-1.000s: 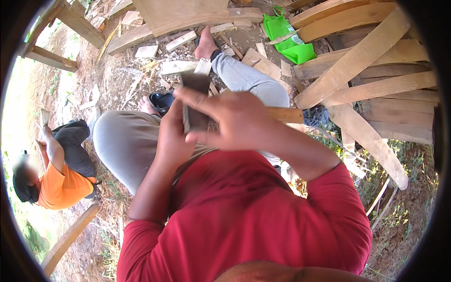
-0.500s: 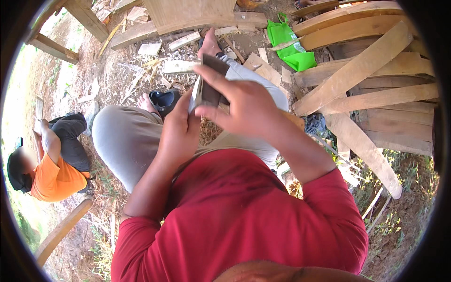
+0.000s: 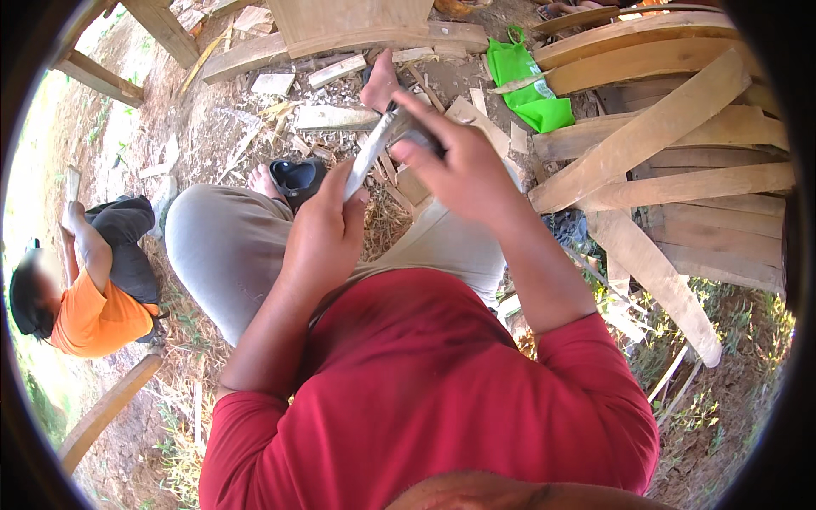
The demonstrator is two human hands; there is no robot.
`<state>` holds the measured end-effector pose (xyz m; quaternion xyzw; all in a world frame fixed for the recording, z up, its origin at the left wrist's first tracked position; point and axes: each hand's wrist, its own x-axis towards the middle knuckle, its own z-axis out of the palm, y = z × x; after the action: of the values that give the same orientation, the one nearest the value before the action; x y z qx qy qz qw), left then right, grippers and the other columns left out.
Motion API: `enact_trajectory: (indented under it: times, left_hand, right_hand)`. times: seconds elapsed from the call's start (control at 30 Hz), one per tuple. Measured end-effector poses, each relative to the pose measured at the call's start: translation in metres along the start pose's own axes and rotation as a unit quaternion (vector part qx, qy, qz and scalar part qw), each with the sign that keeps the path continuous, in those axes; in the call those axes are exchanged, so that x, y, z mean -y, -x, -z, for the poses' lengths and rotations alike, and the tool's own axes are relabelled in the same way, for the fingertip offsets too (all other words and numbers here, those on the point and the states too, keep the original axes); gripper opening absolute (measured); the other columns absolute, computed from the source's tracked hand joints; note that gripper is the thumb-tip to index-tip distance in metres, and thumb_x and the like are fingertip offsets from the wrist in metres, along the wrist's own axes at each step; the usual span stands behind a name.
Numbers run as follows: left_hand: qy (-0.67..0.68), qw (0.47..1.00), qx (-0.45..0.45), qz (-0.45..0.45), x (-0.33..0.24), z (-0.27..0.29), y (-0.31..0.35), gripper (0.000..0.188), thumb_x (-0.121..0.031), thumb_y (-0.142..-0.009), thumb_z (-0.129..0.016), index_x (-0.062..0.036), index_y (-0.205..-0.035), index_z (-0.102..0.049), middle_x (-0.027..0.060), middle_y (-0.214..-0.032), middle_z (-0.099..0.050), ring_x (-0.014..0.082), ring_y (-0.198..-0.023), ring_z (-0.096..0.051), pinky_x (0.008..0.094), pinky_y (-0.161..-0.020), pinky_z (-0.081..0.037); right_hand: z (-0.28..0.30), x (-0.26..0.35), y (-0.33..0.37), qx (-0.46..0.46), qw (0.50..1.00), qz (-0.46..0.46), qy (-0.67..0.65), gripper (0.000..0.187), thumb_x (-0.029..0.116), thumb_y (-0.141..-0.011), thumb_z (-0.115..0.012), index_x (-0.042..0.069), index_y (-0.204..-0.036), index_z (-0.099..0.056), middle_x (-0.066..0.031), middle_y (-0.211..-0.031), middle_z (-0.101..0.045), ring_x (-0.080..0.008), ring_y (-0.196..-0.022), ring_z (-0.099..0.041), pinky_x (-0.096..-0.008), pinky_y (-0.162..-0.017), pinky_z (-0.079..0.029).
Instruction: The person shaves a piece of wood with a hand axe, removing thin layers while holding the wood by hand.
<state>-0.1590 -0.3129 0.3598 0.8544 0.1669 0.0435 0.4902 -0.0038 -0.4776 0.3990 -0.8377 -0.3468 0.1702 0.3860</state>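
the left hand [image 3: 323, 234] pinches a pale piece [image 3: 369, 160]; the right hand [image 3: 466, 170], thumb and forefinger apart, is at a blurred dark thing [image 3: 429, 138]; its grip i cannot tell.

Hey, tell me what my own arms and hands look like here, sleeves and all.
You wear a plain red shirt with short, loose red sleeves ending near the elbows. Below them the forearms are bare, with no watch or band in sight. The left hand and right hand are ungloved; I can't tell about rings.
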Motion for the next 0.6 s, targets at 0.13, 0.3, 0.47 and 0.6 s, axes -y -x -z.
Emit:
enact_trajectory:
  times: [0.13, 0.3, 0.47, 0.6]
  left_hand:
    - [0.093, 0.995, 0.002, 0.025, 0.008, 0.010, -0.006, 0.035, -0.017, -0.113, -0.052, 0.0002, -0.144, -0.054, 0.0034, -0.080, -0.059, 0.0137, -0.072, -0.056, 0.0299, -0.072, -0.050]
    - [0.337, 0.932, 0.056, 0.119, 0.005, 0.008, -0.005, 0.028, -0.020, -0.114, -0.051, -0.0043, -0.136, -0.056, -0.0042, -0.079, -0.053, 0.0033, -0.068, -0.048, 0.0214, -0.058, -0.040]
    - [0.395, 0.901, 0.104, 0.147, 0.001, 0.009, -0.004, 0.018, -0.015, -0.113, -0.053, -0.0024, -0.125, -0.057, -0.0016, -0.081, -0.055, 0.0049, -0.069, -0.049, 0.0247, -0.061, -0.042]
    - [0.279, 0.960, 0.024, 0.011, 0.025, -0.013, -0.002, 0.018, -0.015, -0.113, -0.053, -0.0001, -0.122, -0.057, 0.0032, -0.079, -0.056, 0.0114, -0.069, -0.050, 0.0317, -0.064, -0.045]
  right_hand:
    - [0.010, -0.015, 0.007, -0.058, 0.994, -0.040, -0.083, 0.066, 0.040, -0.102, -0.070, 0.012, -0.158, -0.051, -0.0065, -0.091, -0.064, -0.0116, -0.078, -0.054, -0.0301, -0.076, -0.051]
    - [0.006, -0.003, 0.034, 0.013, 0.996, 0.084, 0.033, 0.083, 0.052, -0.093, -0.077, 0.012, -0.159, -0.050, -0.0118, -0.093, -0.073, -0.0239, -0.071, -0.064, -0.0320, -0.071, -0.053]
    - [-0.017, 0.019, 0.052, 0.059, 0.963, 0.205, 0.165, 0.101, 0.064, -0.084, -0.079, 0.016, -0.165, -0.041, -0.0090, -0.077, -0.066, -0.0296, -0.065, -0.068, -0.0427, -0.061, -0.054]
    - [-0.022, 0.020, 0.049, 0.063, 0.962, 0.198, 0.179, 0.101, 0.063, -0.085, -0.079, 0.015, -0.164, -0.041, -0.0084, -0.078, -0.067, -0.0292, -0.066, -0.068, -0.0419, -0.061, -0.054]
